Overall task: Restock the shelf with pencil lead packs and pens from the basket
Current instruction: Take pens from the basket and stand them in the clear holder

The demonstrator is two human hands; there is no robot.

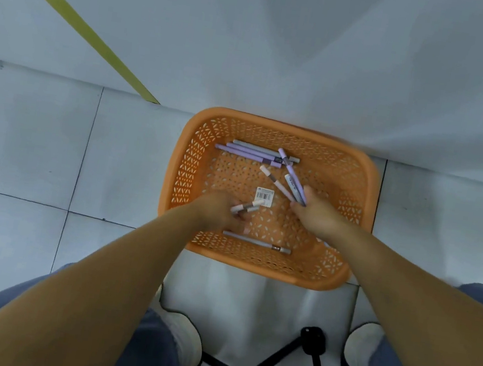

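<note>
Floor tiles [19,149] of pale grey fill the left side, and a yellow stripe [71,13] slants across the white wall [377,62] beyond them. The orange basket [173,172] sits on the floor in the middle, its far rim against the foot of that wall.

The left hand [217,210] reaches into the near left part of the basket, fingers curled round two pens [246,207], pale with grey bands, whose ends stick out to the right. Along the far side of the basket lies a row of pens [251,152], grey and purple, side by side and touching. A white barcode label [264,195] shows on the basket floor between the hands. A single grey pen [256,241] lies along the near wall.

The right hand [317,214] is over the right half, closed on a bunch of pens [292,181], purple, pink and white, that fan out toward the far left; the longest reaches the right end of the far row.

Nearest of all, a black tripod [269,365] stands between two pale shoes [180,330], with blue trouser legs on either side.
</note>
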